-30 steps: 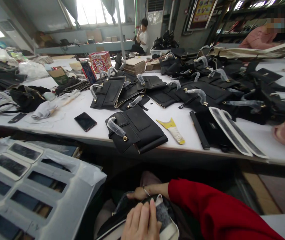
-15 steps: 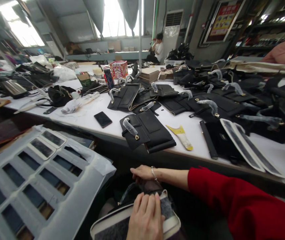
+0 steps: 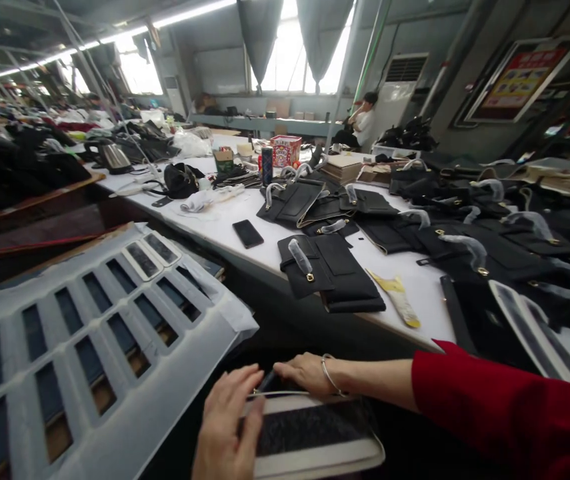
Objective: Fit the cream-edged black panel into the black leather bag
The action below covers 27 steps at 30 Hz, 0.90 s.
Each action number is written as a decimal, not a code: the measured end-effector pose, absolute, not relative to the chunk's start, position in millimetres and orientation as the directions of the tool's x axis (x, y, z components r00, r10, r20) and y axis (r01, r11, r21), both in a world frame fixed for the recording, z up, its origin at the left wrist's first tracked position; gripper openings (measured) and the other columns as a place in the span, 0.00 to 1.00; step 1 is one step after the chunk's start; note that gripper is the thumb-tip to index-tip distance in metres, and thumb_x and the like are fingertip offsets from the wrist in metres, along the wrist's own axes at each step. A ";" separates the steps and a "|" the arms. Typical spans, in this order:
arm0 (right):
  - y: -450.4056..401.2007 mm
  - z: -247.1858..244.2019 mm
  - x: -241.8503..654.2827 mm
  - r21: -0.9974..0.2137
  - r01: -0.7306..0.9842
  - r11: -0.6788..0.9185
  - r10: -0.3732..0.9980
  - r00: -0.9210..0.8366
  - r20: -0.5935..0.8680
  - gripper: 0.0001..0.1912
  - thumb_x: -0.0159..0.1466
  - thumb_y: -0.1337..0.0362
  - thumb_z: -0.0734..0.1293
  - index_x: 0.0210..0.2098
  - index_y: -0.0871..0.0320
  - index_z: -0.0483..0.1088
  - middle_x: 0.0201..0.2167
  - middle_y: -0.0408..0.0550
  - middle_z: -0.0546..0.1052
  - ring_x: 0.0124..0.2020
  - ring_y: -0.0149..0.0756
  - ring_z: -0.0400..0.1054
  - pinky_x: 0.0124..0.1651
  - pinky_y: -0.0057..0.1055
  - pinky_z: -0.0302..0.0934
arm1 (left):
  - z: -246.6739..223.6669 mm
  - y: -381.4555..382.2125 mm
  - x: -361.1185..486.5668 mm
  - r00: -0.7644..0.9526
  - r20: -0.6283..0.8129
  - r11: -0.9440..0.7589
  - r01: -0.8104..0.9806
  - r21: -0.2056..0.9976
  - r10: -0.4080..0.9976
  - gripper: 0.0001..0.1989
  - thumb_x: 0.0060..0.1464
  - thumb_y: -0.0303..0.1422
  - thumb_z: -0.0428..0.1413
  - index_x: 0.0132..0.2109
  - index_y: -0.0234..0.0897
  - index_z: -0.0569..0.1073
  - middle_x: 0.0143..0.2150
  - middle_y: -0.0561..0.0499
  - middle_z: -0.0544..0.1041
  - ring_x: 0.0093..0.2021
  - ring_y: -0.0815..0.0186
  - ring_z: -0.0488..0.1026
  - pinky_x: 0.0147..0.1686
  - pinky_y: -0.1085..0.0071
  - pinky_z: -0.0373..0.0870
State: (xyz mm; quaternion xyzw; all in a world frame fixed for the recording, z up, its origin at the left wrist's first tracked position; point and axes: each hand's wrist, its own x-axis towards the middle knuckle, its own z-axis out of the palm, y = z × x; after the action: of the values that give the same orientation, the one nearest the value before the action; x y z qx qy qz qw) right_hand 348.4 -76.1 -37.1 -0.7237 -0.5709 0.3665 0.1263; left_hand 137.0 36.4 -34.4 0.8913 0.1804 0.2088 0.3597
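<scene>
Low in front of me is a bag piece with a white-edged, dark-centred panel (image 3: 322, 427) facing up. My left hand (image 3: 229, 417) grips its left end, thumb on the near side and fingers over the far edge. At the far side, my right hand (image 3: 307, 373), with a bracelet at the wrist, is closed on the dark edge of the bag piece; its fingertips are partly hidden. Nearest on the table lies a black bag (image 3: 339, 270) with a plastic-wrapped handle (image 3: 299, 259). Beside it are a yellow and white tube (image 3: 397, 297) and a phone (image 3: 247, 233).
To my left stands a pale tray (image 3: 77, 313) with rows of slots and two white-edged panels (image 3: 142, 260) on its far end. Many black bags (image 3: 495, 247) cover the table's right side. A kettle (image 3: 115, 157) and a red box (image 3: 285, 151) stand farther back. A person (image 3: 363, 123) sits beyond.
My left hand has moved left from the panel's top to its left end. My right hand has come down to the far edge. The view has turned left.
</scene>
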 end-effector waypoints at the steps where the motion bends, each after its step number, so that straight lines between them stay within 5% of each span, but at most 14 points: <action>1: -76.8 -34.2 348.3 -0.587 0.762 -0.274 0.916 0.021 -0.400 0.17 0.63 0.65 0.62 0.50 0.53 0.73 0.41 0.48 0.81 0.39 0.43 0.76 0.37 0.31 0.64 | -40.1 52.6 127.0 0.782 0.071 -0.485 0.310 0.817 0.620 0.17 0.63 0.43 0.50 0.55 0.45 0.73 0.61 0.48 0.73 0.62 0.55 0.68 0.64 0.52 0.61; 3: -78.0 -29.6 347.7 -0.562 0.800 -0.208 0.909 -0.055 -0.413 0.22 0.62 0.67 0.63 0.55 0.54 0.69 0.46 0.53 0.80 0.43 0.46 0.76 0.39 0.33 0.64 | -56.9 76.8 114.5 0.605 -0.375 0.033 0.499 0.866 0.703 0.28 0.61 0.53 0.47 0.59 0.40 0.69 0.64 0.44 0.70 0.66 0.53 0.63 0.67 0.55 0.55; 4: -78.4 -28.3 347.4 -0.552 0.814 -0.184 0.907 -0.075 -0.414 0.23 0.61 0.67 0.63 0.57 0.54 0.67 0.48 0.54 0.79 0.45 0.47 0.76 0.40 0.33 0.65 | -66.7 83.4 112.4 0.558 -0.568 0.264 0.532 0.805 0.605 0.34 0.60 0.56 0.44 0.63 0.38 0.64 0.65 0.42 0.67 0.66 0.54 0.63 0.66 0.59 0.57; 7: -78.7 -28.5 345.8 -0.522 0.842 -0.137 0.906 -0.106 -0.409 0.24 0.63 0.67 0.61 0.59 0.55 0.65 0.50 0.55 0.78 0.47 0.47 0.75 0.43 0.33 0.65 | -94.1 84.2 121.1 0.554 -0.774 0.507 0.594 0.625 0.306 0.44 0.56 0.64 0.41 0.63 0.31 0.63 0.55 0.37 0.76 0.56 0.50 0.74 0.56 0.58 0.70; 10: -78.2 -31.9 344.0 -0.492 0.864 -0.109 0.904 -0.120 -0.410 0.21 0.65 0.65 0.59 0.58 0.57 0.65 0.48 0.55 0.79 0.45 0.45 0.75 0.42 0.32 0.64 | -115.5 77.0 144.1 0.602 -0.789 0.516 0.639 0.570 0.127 0.38 0.54 0.62 0.48 0.49 0.30 0.76 0.38 0.40 0.81 0.44 0.49 0.79 0.50 0.55 0.73; 15: -74.0 -30.9 338.8 -0.467 0.879 -0.092 0.896 -0.132 -0.425 0.18 0.70 0.60 0.54 0.49 0.57 0.71 0.42 0.54 0.80 0.40 0.45 0.75 0.39 0.35 0.63 | -145.2 85.9 175.2 0.639 -0.753 0.397 0.658 0.640 0.157 0.10 0.58 0.35 0.60 0.43 0.33 0.76 0.44 0.48 0.79 0.49 0.59 0.76 0.56 0.55 0.67; 21: -70.3 -21.1 334.3 -0.495 0.860 -0.124 0.899 -0.113 -0.423 0.32 0.74 0.56 0.43 0.35 0.57 0.75 0.35 0.51 0.81 0.38 0.42 0.73 0.43 0.35 0.62 | -163.5 91.7 177.9 0.619 -0.755 0.328 0.683 0.653 0.215 0.11 0.59 0.32 0.59 0.49 0.34 0.74 0.48 0.48 0.78 0.50 0.59 0.75 0.55 0.54 0.69; 27: -70.6 -10.6 331.3 -0.513 0.852 -0.104 0.912 -0.125 -0.392 0.29 0.73 0.55 0.44 0.51 0.53 0.73 0.47 0.50 0.80 0.46 0.44 0.71 0.51 0.40 0.60 | -175.3 88.1 181.5 0.608 -0.761 0.334 0.686 0.646 0.223 0.11 0.59 0.32 0.59 0.48 0.33 0.74 0.46 0.49 0.78 0.48 0.60 0.75 0.52 0.55 0.71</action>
State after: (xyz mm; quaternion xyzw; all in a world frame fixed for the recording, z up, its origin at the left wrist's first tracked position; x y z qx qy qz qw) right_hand 331.3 -70.6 -10.6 -0.6600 -0.6681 0.3409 0.0437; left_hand 181.5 88.1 -175.3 0.5531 0.4110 -0.1638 0.7059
